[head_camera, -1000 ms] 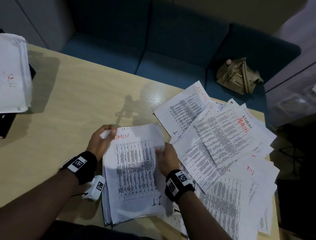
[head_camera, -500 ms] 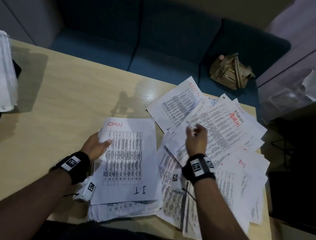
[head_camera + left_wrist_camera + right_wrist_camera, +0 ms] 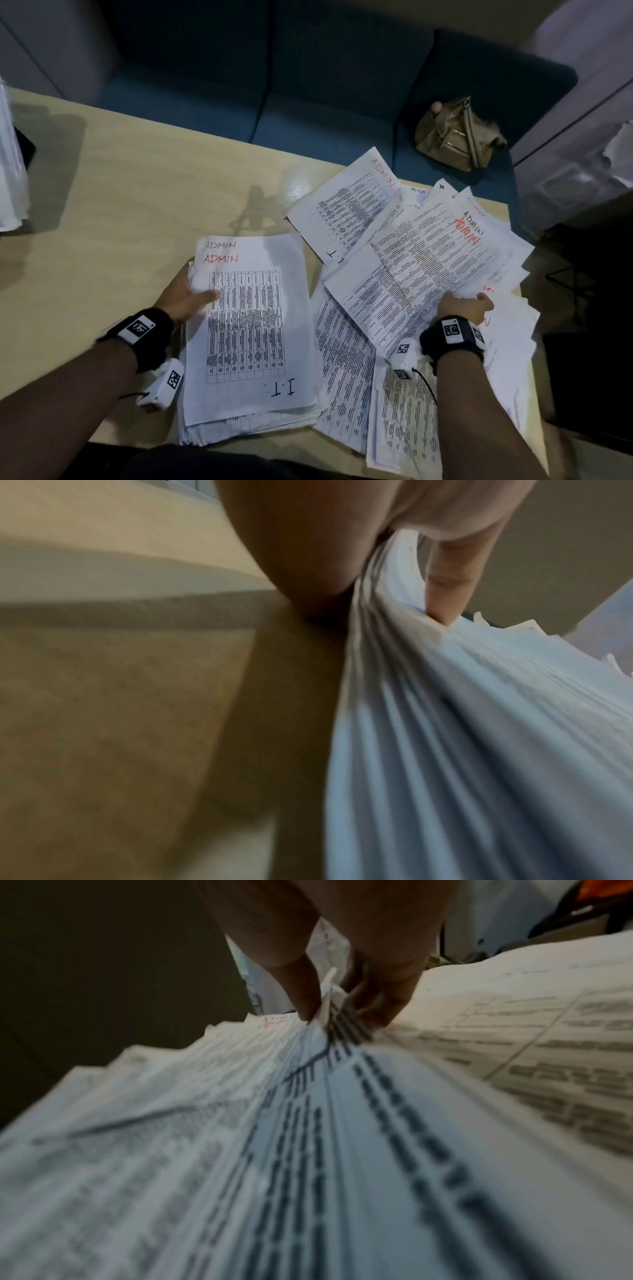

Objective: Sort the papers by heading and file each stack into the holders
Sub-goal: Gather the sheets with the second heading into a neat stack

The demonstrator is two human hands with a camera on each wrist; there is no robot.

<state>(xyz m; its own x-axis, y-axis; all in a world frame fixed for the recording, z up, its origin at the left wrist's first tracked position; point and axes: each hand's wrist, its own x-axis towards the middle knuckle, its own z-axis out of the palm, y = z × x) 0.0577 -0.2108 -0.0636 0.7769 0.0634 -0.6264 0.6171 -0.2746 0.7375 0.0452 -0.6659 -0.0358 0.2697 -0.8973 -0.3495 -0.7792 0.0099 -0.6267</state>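
A squared stack of printed papers (image 3: 253, 342), with "ADMIN" in red at its top and "I.T." at its bottom, lies on the table in front of me. My left hand (image 3: 191, 298) grips its left edge; the left wrist view shows the stack (image 3: 479, 723) clamped between thumb and fingers (image 3: 445, 582). To the right a loose pile of papers (image 3: 394, 274) is fanned out, several headed "ADMIN". My right hand (image 3: 469, 306) is at that pile's right side and pinches a lifted sheet (image 3: 329, 996) between thumb and fingers (image 3: 301, 988). No holders are clearly in view.
The light wooden table (image 3: 120, 222) is bare on its left half. More white papers (image 3: 10, 171) stand at the far left edge by a dark object (image 3: 25, 147). Behind the table is a blue sofa (image 3: 308, 120) with a tan bag (image 3: 455, 137).
My right hand left the stack, moved right across the loose pile and now pinches a sheet at its right side. The left hand stayed on the stack's left edge.
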